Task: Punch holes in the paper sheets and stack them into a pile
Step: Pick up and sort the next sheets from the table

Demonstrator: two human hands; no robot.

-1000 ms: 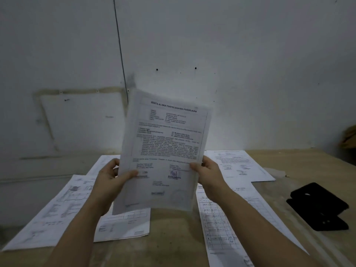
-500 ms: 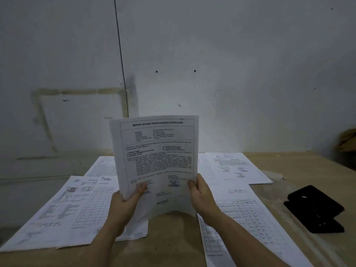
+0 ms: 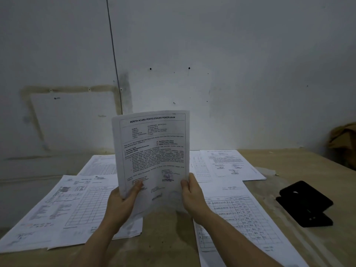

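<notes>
I hold a printed paper sheet (image 3: 152,151) upright above the wooden table (image 3: 167,245), its text facing me. My left hand (image 3: 123,201) grips its lower left edge, thumb on the front. My right hand (image 3: 190,193) pinches its lower right edge. The sheet's bottom hangs just over the table. A black hole punch (image 3: 305,204) lies on the table to the right, apart from both hands. More printed sheets lie flat: a large spread at the left (image 3: 63,209), one at the right (image 3: 237,214) and others at the back (image 3: 227,164).
A pale wall (image 3: 212,54) rises directly behind the table. A brown crumpled thing (image 3: 344,139) sits at the far right edge. Bare wood shows at the front middle and around the hole punch.
The sheet has come down and turned from tilted to nearly straight upright. Both hands sank lower with it and moved closer to the table.
</notes>
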